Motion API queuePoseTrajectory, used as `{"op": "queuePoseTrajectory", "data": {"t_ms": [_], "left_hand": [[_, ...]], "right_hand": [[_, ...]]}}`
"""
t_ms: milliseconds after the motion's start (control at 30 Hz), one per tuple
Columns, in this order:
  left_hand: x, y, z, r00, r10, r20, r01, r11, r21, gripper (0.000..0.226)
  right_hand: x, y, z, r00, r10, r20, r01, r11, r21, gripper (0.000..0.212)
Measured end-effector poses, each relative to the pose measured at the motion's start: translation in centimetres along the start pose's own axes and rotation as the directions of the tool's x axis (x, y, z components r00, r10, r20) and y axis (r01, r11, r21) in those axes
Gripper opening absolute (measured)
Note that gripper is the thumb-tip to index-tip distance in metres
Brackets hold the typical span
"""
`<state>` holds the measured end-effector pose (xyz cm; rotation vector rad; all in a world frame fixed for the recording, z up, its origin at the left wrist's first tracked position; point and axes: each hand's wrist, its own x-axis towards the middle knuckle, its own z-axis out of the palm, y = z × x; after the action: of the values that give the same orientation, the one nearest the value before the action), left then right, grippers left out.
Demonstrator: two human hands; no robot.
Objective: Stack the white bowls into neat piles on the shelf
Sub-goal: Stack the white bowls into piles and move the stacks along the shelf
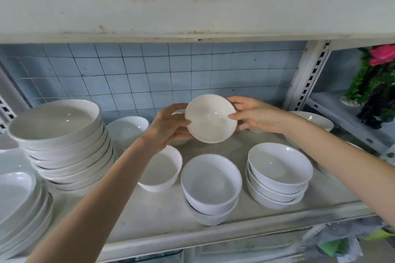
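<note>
Head view: the left hand and right hand both hold one white bowl, fingers curled round its rim. It is tipped, up in the air above the shelf. If the grip slips, it could fall on the pile of two bowls at 6 o'clock and chip them. Put down crooked, that pile might wobble.

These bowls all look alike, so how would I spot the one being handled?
Find the shelf before the blue tiles. Above its middle, the left hand and right hand hold one bowl. It alone is lifted and tilted; the other bowls rest on the shelf.
</note>
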<state>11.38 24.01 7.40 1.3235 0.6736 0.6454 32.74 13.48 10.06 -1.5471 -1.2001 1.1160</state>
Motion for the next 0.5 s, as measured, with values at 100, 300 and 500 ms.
{"op": "queuePoseTrajectory", "data": {"t_ms": [100,300,500], "left_hand": [[0.0,0.8,-1.4,0.997,0.028,-0.074,-0.030,0.999,-0.020,0.037],[-0.3,0.9,-3.3,0.985,0.055,-0.166,-0.065,0.996,-0.056,0.024],[0.8,-0.6,-5.3,0.956,0.066,-0.287,-0.085,0.995,-0.055,0.021]], "right_hand": [[0.7,-0.3,0.9,0.987,-0.105,0.120,0.114,0.991,-0.071,0.056],[3.9,-0.3,2.9,0.966,-0.206,0.153,0.251,0.889,-0.384,0.099],[7.2,0.1,5.3,0.971,-0.233,0.050,0.232,0.876,-0.423,0.095]]}}
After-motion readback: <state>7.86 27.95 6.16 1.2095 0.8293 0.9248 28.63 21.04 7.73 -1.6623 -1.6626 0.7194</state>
